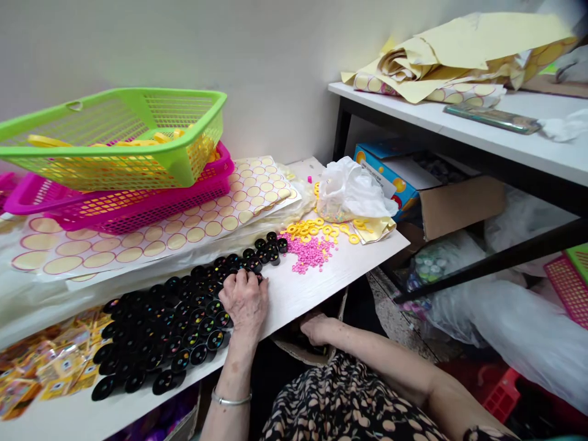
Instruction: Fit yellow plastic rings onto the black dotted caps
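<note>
Small black round cups [172, 312], with bits of colour showing inside, stand packed in rows on the white table [294, 312]. My left hand [243, 300] rests at the right side of these rows, its fingers curled down around a black cup that is mostly hidden beneath them. Below the table edge, my right hand [316, 327] reaches into an open cardboard box [294, 352] on my lap side. The fingers of that hand are out of sight, so what they touch does not show. Pink beads [307, 252] and yellow rings [305, 228] lie beyond my left hand.
A green basket [184, 153] holding yellow pieces sits on a magenta basket [151, 211] at the back left. Shiny cards [59, 361] lie at the left. A white plastic bag [346, 190] stands at the far end. A higher shelf table [482, 128] is at the right.
</note>
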The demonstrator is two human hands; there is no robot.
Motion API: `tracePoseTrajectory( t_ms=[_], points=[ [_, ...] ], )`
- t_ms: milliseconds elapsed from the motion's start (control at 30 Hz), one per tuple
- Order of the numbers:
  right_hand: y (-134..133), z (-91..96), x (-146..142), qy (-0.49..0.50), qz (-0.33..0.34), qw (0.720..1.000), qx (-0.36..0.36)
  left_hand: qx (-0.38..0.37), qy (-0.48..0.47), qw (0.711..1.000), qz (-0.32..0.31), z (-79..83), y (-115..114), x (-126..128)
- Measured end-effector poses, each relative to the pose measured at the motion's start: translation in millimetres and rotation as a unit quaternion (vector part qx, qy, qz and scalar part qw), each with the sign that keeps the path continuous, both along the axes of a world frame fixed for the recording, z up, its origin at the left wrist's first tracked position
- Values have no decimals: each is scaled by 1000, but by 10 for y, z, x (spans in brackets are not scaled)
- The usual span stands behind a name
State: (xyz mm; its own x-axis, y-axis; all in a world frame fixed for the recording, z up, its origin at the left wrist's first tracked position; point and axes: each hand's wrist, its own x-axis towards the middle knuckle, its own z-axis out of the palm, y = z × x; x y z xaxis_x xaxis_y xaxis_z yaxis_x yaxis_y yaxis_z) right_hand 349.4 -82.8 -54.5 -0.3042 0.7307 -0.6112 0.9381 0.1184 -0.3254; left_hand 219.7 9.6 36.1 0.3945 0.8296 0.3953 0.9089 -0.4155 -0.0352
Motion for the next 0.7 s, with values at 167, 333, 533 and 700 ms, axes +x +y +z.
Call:
tracePoseTrajectory(
  t_ms=[167,333,533,700],
  points=[
    [-117,305,265,55,-11,998,20,9,-3,999,-45,-72,16,-60],
    [-231,704,805,309,-151,937,57,4,-40,997,-65,-105,-12,-54],
    [10,672,1011,176,-329,845,384,-33,-97,988,-118,-93,-119,79],
    [113,611,880,56,-296,872,385,-88,-253,946,-180,-266,-204,248]
  ],
)
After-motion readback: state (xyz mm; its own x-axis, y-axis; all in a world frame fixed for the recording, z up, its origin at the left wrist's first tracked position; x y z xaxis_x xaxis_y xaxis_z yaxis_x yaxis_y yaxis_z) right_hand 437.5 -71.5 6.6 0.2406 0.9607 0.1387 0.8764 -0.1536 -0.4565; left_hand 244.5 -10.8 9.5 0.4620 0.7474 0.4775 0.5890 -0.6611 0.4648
